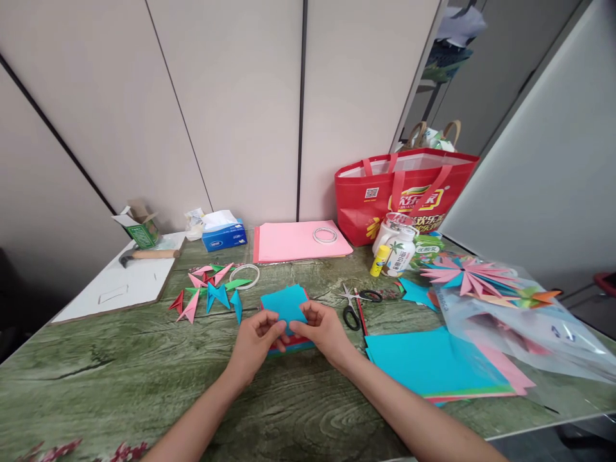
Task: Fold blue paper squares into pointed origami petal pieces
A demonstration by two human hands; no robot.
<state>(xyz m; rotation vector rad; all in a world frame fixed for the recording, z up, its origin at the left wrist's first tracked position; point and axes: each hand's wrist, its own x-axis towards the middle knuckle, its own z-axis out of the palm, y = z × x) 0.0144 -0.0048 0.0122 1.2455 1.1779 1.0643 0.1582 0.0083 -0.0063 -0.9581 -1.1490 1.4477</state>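
A square blue sheet of paper is pinched between my two hands at its near edge. My left hand closes on the left side of it, thumb on top. On the right side, my right hand grips it the same way, the thumbs almost meeting. Beneath lies a small stack of coloured paper, its red and blue edges showing, mostly covered by my hands. Left of them lie folded paper pieces in pink, red, green and blue. A pair of scissors lies open to the right, beside a red pencil.
Blue sheets lie at right, near a plastic bag under a paper star. Behind are pink sheets, a glue stick, a white bottle, a red bag and a tissue box. A hammer rests on a whiteboard.
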